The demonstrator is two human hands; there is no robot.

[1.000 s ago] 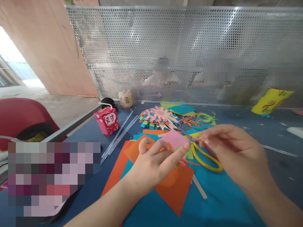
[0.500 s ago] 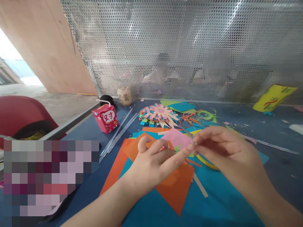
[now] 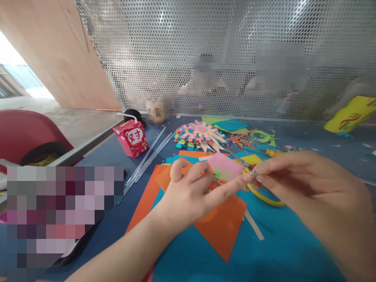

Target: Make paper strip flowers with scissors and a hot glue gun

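My left hand (image 3: 188, 192) reaches over the paper with its index finger stretched out, the thumb raised and the other fingers loosely bent. Nothing is gripped in it. At that index fingertip, my right hand (image 3: 296, 176) pinches something tiny between thumb and finger; what it is cannot be made out. Below lie an orange sheet (image 3: 220, 231), a pink paper piece (image 3: 225, 166) and a large blue sheet (image 3: 282, 243). Scissors with a yellow handle (image 3: 266, 197) rest on the paper, partly covered by my right hand.
Fringed paper flowers (image 3: 201, 131) are piled behind the sheets, beside orange paper scraps (image 3: 242, 139). Clear sticks (image 3: 151, 158) and a red drink carton (image 3: 131, 139) stand left, a pixelated phone-like object (image 3: 70, 211) nearer. A yellow packet (image 3: 349, 115) lies right; a perforated metal screen (image 3: 164, 51) rises behind.
Both hands have shifted slightly right, and my right hand is nearer the camera. The fingertips still meet. More of the scissors shows now, and the view has tilted slightly down.
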